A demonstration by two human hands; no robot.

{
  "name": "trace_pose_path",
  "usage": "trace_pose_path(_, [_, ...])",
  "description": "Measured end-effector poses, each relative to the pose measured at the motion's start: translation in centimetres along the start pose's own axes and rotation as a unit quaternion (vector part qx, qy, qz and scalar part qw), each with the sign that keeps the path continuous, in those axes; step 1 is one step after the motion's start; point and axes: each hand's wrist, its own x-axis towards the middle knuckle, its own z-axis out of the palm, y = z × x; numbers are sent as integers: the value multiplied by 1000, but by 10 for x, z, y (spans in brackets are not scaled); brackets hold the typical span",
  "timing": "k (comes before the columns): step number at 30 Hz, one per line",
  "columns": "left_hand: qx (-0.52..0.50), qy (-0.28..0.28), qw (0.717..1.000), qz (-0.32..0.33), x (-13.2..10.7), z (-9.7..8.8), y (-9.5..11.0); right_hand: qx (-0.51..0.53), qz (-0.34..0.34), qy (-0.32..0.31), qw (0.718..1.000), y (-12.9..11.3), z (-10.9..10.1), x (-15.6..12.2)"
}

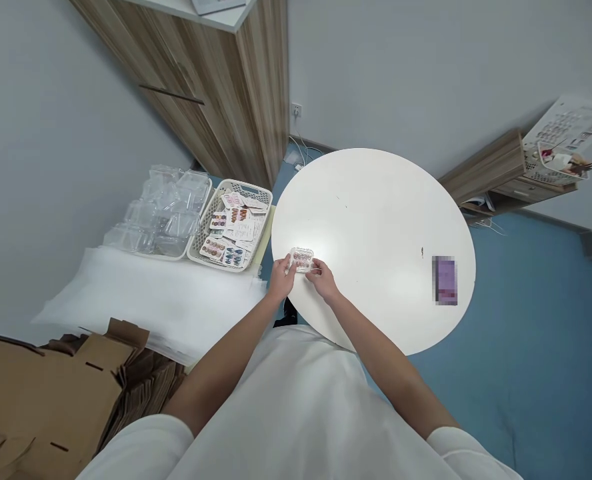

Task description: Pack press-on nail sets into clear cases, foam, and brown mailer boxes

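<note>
the person stands at the near left edge of the round white tabletop [376, 200], and both hands meet there on a small clear box [302, 259] with pinkish pieces inside. the left hand [282, 277] pinches the box's left end and the right hand [322, 279] pinches its right end, holding it just over the tabletop's rim. a purple phone [445, 280] lies near the tabletop's right edge. just left of the tabletop sits a white basket [203, 220] of printed cards, and beyond that a heap of empty clear cases [161, 213].
</note>
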Motion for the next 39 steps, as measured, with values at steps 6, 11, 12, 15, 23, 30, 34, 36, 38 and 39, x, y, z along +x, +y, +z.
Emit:
trace_pose_path(6, [6, 2, 1000, -9, 27, -13, -7, -39, -11, -13, 999, -9, 20, 29])
trace_pose_path(11, [-2, 15, 1000, 25, 41, -18, -7, -65, -43, -32, 996, -18, 27, 42])
trace_pose_path(12, [-3, 13, 1000, 27, 42, -18, -7, -71, -53, -38, 995, -20, 28, 44])
trace_pose_path(15, [-5, 14, 999, 33, 44, -18, -7, -89, -61, -33, 994, -22, 31, 48])
trace_pose_path(23, [-15, 17, 999, 25, 38, -17, -10, -126, -40, -35, 991, -21, 33, 54])
trace_pose_path(30, [-30, 39, 999, 16, 25, -15, -8, -112, -25, -61, 992, -17, 20, 44])
trace_pose_path(34, [-5, 51, 998, 19, -1, -17, -7, -102, 4, -96, 990, -10, -2, 22])
trace_pose_path(36, [7, 52, 999, 1, -19, -17, -9, -91, 13, -111, 990, -3, -14, 9])
trace_pose_path(38, [3, 37, 999, -21, -40, -17, -12, -83, 8, -120, 989, 5, -26, -5])
trace_pose_path(39, [-6, 29, 999, -32, -50, -16, -14, -80, 6, -122, 989, 9, -31, -12])
